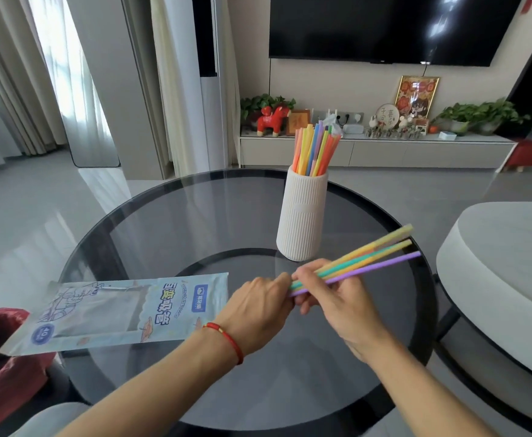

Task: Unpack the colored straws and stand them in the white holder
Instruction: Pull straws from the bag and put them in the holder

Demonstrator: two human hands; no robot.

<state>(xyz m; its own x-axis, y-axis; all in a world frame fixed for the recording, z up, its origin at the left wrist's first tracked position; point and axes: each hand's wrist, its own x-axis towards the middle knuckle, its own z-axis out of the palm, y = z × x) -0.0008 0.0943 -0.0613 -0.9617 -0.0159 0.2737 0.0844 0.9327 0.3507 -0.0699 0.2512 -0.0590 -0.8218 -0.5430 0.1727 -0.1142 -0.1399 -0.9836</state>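
Glass table [195,216], straws [368,260] in both hands.

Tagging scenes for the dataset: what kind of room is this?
Most likely a home living room: a wall-mounted TV above a low media cabinet with plants and ornaments, floor-length curtains, and a round glass coffee table holding the white holder.

colored straws [370,258] tilted above table, more upright in ribbed white holder [304,216]
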